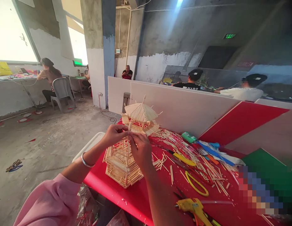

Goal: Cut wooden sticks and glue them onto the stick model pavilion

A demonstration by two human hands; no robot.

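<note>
A stick-built pagoda model (127,147) stands at the near left corner of the red table (127,194). Its roof (140,112) rises behind my hands. My left hand (115,134) and my right hand (141,150) meet at the model's middle tier, fingers pinched together on a thin wooden stick (130,133) of its frame. A silver bracelet (86,161) is on my left wrist, and a pink sleeve covers that arm.
Loose sticks (183,147) litter the table, with a yellow glue gun (195,208), yellow-handled cutters (185,160), a yellow loop (197,185) and a green box (188,137). White boards (174,106) wall the far side. Other people sit beyond, and one at a left desk.
</note>
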